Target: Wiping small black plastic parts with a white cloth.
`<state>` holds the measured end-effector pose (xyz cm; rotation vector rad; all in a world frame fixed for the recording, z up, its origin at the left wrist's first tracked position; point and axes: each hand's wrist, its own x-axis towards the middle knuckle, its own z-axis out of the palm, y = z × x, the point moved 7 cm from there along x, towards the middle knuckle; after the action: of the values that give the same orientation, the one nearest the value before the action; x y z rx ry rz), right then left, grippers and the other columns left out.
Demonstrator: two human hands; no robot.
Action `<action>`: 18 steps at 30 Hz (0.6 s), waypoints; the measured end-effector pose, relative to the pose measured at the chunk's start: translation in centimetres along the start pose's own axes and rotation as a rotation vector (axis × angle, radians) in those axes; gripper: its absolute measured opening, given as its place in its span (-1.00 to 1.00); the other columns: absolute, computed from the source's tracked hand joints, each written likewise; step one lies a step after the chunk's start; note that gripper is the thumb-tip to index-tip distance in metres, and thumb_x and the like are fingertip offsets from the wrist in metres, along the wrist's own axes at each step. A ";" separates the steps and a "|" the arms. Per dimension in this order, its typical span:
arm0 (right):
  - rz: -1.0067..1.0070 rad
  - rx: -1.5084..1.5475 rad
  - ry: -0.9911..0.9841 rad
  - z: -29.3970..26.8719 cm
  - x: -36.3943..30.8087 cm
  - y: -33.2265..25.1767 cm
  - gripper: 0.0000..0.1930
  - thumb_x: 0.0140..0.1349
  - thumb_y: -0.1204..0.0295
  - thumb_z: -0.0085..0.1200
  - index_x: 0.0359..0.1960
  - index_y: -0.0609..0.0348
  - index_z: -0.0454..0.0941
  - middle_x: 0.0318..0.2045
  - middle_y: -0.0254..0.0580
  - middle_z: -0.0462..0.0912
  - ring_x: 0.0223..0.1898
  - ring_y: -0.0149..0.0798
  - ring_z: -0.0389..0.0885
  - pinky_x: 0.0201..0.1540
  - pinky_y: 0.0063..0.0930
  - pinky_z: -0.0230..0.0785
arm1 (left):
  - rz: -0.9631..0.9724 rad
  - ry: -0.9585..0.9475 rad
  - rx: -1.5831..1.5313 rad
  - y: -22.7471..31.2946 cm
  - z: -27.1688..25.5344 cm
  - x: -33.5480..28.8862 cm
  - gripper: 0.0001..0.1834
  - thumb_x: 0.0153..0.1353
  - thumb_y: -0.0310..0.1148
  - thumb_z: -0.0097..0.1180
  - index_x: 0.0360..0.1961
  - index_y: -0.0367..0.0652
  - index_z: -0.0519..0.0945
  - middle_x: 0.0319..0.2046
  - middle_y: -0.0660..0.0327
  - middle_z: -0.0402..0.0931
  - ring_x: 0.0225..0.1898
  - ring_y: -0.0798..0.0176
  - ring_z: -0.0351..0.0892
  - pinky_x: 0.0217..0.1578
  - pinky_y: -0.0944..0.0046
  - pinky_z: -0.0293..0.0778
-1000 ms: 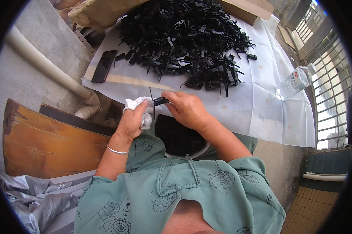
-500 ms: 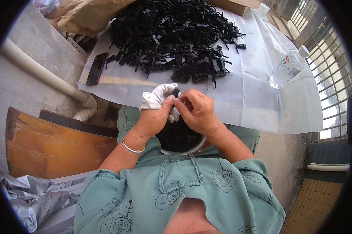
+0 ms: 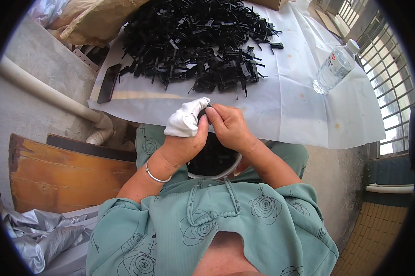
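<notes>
1. My left hand (image 3: 182,145) is curled around a white cloth (image 3: 185,118), which bunches out above my thumb toward 12 o'clock.
2. My right hand (image 3: 230,129) sits just beside it at 3 o'clock, the two hands touching, with its fingertips (image 3: 213,115) pressed together on a small black piece (image 3: 203,112) that shows only as a dark sliver between cloth and fingers.
3. Both hands are over my lap, at the near edge of the white sheet (image 3: 285,106) covering the table.
4. Under my hands, toward 6 o'clock, is a round white-rimmed container (image 3: 216,174) with dark contents.
5. At 12 o'clock on the sheet lies a big heap of black plastic parts (image 3: 193,41).
6. A flat black strip (image 3: 109,83) lies at 10 o'clock near the sheet's left edge.
7. A clear water bottle (image 3: 332,69) lies on the sheet toward 2 o'clock, well apart from my hands.
8. A silver bangle (image 3: 156,175) rings my left wrist.
</notes>
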<state>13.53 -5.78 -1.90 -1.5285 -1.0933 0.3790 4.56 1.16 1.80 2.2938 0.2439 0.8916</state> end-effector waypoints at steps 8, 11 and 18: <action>0.044 0.174 -0.054 -0.2 0.7 0.4 -0.79 0.27 0.36 -0.05 -0.41 0.27 0.47 -0.65 -0.36 0.36 -0.59 -0.49 0.25 -0.52 -0.58 0.20 | -0.231 -0.025 -0.453 -2.5 0.7 -0.2 -0.70 0.16 -0.52 0.00 -0.05 -0.29 0.37 -0.29 0.14 0.46 -0.31 0.33 0.45 -0.27 0.37 0.42; 0.093 -0.070 -0.116 -1.7 0.9 -0.4 -0.81 0.22 0.37 0.03 -0.34 0.27 0.52 -0.64 -0.35 0.40 -0.59 -0.49 0.30 -0.52 -0.56 0.22 | -0.339 -0.056 -0.613 -2.9 0.0 0.5 -0.69 0.23 -0.51 -0.07 0.00 -0.25 0.27 -0.37 0.28 0.39 -0.44 0.46 0.33 -0.39 0.48 0.36; -0.231 -0.033 -0.054 -1.6 0.9 -1.4 -0.88 0.07 0.48 0.17 -0.38 0.23 0.55 -0.64 -0.33 0.47 -0.59 -0.49 0.40 -0.53 -0.60 0.24 | -0.527 -0.178 -0.684 -3.1 0.6 -0.5 -0.68 0.24 -0.49 -0.20 0.04 -0.25 0.27 -0.48 0.33 0.34 -0.61 0.57 0.19 -0.62 0.54 0.17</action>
<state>14.60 -6.11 0.11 -1.4090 -1.3091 0.2456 4.80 3.06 -0.81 1.5465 0.3736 0.4036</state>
